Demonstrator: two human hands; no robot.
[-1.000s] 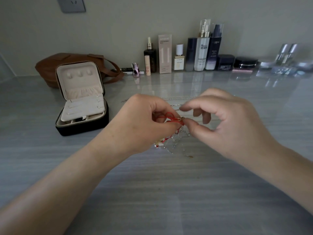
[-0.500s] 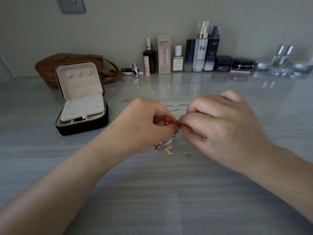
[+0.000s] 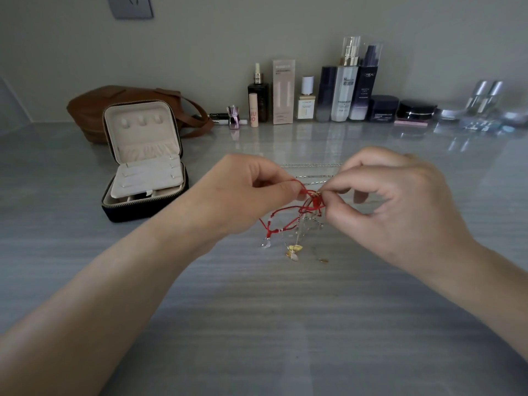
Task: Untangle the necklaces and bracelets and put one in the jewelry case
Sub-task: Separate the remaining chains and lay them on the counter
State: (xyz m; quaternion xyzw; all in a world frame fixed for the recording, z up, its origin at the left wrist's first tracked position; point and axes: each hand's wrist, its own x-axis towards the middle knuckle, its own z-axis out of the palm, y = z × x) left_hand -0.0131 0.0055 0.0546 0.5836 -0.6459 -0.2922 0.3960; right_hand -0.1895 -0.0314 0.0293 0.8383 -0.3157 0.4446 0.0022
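Our left hand [image 3: 240,195] and right hand [image 3: 400,204] meet to the right of the jewelry case [image 3: 143,167], which stands open with its lid upright. Each hand pinches the tangle [image 3: 303,207] of red cord and thin chains between thumb and forefinger, and the right hand's other fingers are loosely curled. The knot sits right at our fingertips, which nearly touch. The rest hangs below them: red loops trail back toward the case, and beaded strands with small gold and clear charms [image 3: 294,248] reach down to the table [image 3: 285,324]. We cannot tell whether the charms rest on it. Silver chains [image 3: 311,165] lie stretched out to the right of the case, partly hidden behind our fingers. A brown bag [image 3: 94,110] lies behind the case, and a row of bottles [image 3: 343,90] stands along the wall to the case's right
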